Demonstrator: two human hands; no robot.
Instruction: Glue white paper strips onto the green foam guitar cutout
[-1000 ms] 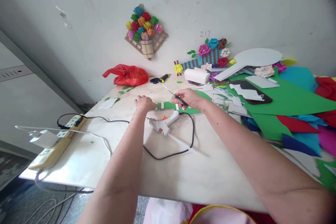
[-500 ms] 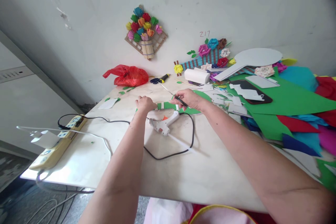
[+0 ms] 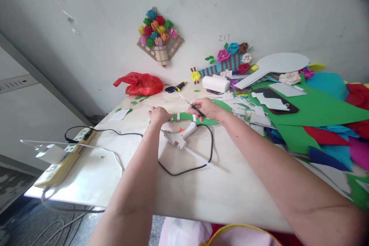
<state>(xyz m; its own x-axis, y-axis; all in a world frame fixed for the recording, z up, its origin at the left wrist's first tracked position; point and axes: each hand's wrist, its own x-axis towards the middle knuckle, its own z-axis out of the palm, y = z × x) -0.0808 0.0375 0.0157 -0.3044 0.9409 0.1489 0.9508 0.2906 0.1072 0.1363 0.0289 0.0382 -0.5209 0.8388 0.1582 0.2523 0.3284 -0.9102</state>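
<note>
My left hand (image 3: 160, 115) lies closed over the left end of a green paddle-shaped piece (image 3: 215, 121) with pale bands across its narrow part; its fingertips are partly hidden. In my right hand (image 3: 205, 108) is a thin tool (image 3: 198, 112) with a black handle and a long, slim metal shaft pointing up and left; its exact kind is unclear. That hand hovers over or rests on the green piece; I cannot tell which. Just in front of both hands, a white glue gun (image 3: 179, 137) lies on the table with a clear glue stick (image 3: 198, 155) sticking out.
A black cord (image 3: 212, 146) loops around the glue gun. The power strip (image 3: 66, 157) sits at the left edge. Behind are a red plastic bag (image 3: 141, 83) and pliers with dark-yellow handles (image 3: 176, 87). Coloured sheets (image 3: 317, 103) and a white paddle-shaped card (image 3: 282, 63) pile up at right.
Almost nothing differs. The view has shifted very slightly; both hands, the tool and the green piece keep their places.
</note>
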